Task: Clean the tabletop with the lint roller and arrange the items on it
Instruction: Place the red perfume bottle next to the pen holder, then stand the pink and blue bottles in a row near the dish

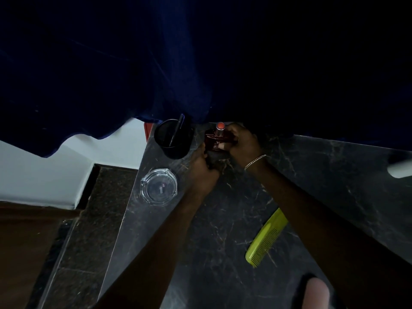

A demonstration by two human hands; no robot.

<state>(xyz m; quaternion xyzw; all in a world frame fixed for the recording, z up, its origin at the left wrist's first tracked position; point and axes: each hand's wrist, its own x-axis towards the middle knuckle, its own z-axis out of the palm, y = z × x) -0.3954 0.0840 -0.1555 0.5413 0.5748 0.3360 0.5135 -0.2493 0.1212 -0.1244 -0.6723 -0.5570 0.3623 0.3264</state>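
Both hands meet at the far end of the dark marble tabletop [223, 230], just under the hem of a hanging blue curtain [133, 63]. Right hand [242, 141], with a chain bracelet [255, 162] at the wrist, wraps its fingers around a small dark red bottle [215, 140] with a round orange-red cap; left hand [204, 168] closes in just below it, seemingly on the bottle's base or on some dark thing under it, though the dim light leaves that unclear. A black cup [174, 139] with a pen standing in it sits just left of the bottle, and a clear glass ashtray [158, 187] lies nearer, by the left edge. A lime-green comb [266, 238] rests flat near the right forearm, well apart from the others.

This looks like the arranging step: the bottle being placed upright beside the cup. I cannot pick out the lint roller for certain; a pale shape at the right edge is too blurred to name. Next, the bottle should be let go gently so it stays standing, and then the comb wants collecting toward the group.
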